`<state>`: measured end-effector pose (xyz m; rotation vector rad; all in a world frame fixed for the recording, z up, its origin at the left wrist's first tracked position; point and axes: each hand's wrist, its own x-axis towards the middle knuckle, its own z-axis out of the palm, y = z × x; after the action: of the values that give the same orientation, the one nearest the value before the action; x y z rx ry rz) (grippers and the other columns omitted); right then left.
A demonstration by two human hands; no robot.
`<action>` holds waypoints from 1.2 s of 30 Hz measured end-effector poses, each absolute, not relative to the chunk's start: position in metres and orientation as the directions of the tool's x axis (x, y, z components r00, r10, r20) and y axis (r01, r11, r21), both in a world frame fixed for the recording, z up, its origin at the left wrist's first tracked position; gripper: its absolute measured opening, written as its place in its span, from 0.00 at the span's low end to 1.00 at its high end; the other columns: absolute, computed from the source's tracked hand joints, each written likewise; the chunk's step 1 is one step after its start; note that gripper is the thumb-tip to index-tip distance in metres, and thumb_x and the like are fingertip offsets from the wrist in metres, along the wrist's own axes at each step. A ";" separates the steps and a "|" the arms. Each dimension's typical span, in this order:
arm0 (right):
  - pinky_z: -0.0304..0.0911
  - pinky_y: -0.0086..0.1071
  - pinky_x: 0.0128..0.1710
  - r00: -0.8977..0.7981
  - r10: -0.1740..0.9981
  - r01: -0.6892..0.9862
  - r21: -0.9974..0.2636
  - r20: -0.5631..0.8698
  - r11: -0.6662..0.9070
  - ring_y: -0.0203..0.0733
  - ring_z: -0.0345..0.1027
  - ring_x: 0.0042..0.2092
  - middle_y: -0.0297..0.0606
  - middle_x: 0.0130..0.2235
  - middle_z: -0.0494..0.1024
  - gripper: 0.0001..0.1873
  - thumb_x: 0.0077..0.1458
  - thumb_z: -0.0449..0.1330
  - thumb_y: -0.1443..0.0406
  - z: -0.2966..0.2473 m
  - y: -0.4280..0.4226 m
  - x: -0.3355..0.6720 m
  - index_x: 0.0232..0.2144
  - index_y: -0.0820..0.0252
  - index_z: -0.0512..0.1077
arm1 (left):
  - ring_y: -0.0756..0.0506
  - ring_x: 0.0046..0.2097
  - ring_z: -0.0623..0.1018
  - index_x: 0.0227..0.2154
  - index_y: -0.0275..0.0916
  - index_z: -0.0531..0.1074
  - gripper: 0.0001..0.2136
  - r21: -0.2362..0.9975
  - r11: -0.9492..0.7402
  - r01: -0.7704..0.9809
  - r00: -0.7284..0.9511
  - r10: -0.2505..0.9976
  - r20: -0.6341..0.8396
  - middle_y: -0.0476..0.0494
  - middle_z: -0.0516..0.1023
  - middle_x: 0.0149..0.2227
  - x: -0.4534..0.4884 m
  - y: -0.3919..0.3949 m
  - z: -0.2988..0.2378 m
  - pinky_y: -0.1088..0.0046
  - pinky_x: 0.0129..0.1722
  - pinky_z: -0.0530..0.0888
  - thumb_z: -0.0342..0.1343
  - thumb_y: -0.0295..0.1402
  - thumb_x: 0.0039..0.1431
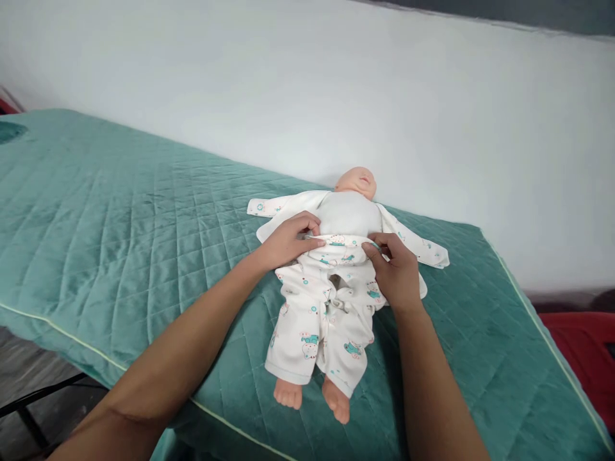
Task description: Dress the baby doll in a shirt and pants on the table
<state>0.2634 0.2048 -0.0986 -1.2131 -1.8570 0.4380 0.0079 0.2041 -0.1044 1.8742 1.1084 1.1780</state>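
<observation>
A baby doll (350, 214) lies on its back, its feet (288, 394) towards me. White printed baby pants (307, 320) cover its legs up to the belly, with a gap showing at the crotch. My left hand (293, 240) pinches the waistband at the doll's left-hand side in view. On the other side my right hand (394, 262) grips the same waistband between thumb and fingers. Under the doll a white printed baby jacket (408, 238) is spread, its front open and sleeves stretched out to both sides.
The doll rests on a bed with a green quilted cover (144, 224), near its right end. A white wall (298, 89) runs along the far side. Something red (581, 352) stands beyond the right edge. Black metal legs (33, 410) show at lower left.
</observation>
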 end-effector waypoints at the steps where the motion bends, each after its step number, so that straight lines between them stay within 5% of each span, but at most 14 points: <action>1: 0.62 0.36 0.41 -0.131 0.888 0.600 -0.678 0.441 0.425 0.42 0.66 0.36 0.33 0.33 0.75 0.09 0.61 0.59 0.55 -0.098 0.206 0.261 0.33 0.52 0.68 | 0.44 0.44 0.73 0.32 0.40 0.69 0.11 0.852 -0.408 0.327 0.242 0.908 0.342 0.45 0.74 0.41 0.009 0.206 -0.104 0.68 0.47 0.69 0.60 0.42 0.59; 7: 0.56 0.34 0.32 0.031 0.955 0.554 -0.800 0.294 0.229 0.39 0.56 0.28 0.27 0.23 0.61 0.16 0.54 0.63 0.52 -0.094 0.236 0.252 0.27 0.52 0.64 | 0.47 0.34 0.67 0.33 0.42 0.62 0.08 0.834 -0.329 0.443 0.085 0.942 0.326 0.52 0.68 0.30 0.019 0.235 -0.092 0.71 0.35 0.62 0.54 0.38 0.63; 13: 0.58 0.34 0.26 -0.032 0.999 0.118 -0.993 -0.028 -0.024 0.38 0.58 0.26 0.28 0.24 0.66 0.21 0.48 0.66 0.46 -0.100 0.260 0.259 0.28 0.52 0.64 | 0.50 0.27 0.62 0.31 0.41 0.64 0.13 0.977 -0.160 0.142 0.131 0.981 0.142 0.54 0.62 0.25 0.017 0.261 -0.098 0.73 0.28 0.58 0.60 0.42 0.59; 19: 0.72 0.42 0.39 -0.091 0.996 -0.077 -0.997 -0.024 -0.032 0.50 0.74 0.40 0.37 0.34 0.77 0.19 0.51 0.65 0.46 -0.102 0.260 0.271 0.31 0.52 0.68 | 0.51 0.29 0.66 0.30 0.40 0.68 0.15 0.994 0.011 -0.112 0.134 0.991 0.004 0.51 0.68 0.28 0.004 0.253 -0.110 0.73 0.29 0.64 0.64 0.46 0.55; 25: 0.74 0.48 0.50 -0.070 0.996 -0.146 -0.987 -0.055 -0.065 0.58 0.73 0.56 0.43 0.47 0.81 0.15 0.54 0.63 0.50 -0.103 0.263 0.290 0.37 0.53 0.73 | 0.52 0.29 0.69 0.31 0.39 0.72 0.12 0.963 0.069 -0.260 0.178 0.984 -0.022 0.50 0.72 0.29 0.001 0.249 -0.104 0.74 0.30 0.66 0.68 0.38 0.50; 36: 0.76 0.39 0.38 -0.082 0.989 -0.450 -0.881 -0.123 -0.147 0.48 0.77 0.40 0.37 0.36 0.82 0.09 0.47 0.68 0.64 -0.095 0.254 0.294 0.33 0.55 0.77 | 0.55 0.25 0.65 0.27 0.35 0.70 0.12 0.855 0.156 -0.495 0.154 0.984 -0.090 0.54 0.67 0.24 -0.004 0.259 -0.118 0.77 0.27 0.63 0.70 0.31 0.46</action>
<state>0.2935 0.2538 -0.0947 -0.9216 -0.8171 1.5334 -0.0044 0.2586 -0.1182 0.7853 0.7878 1.2325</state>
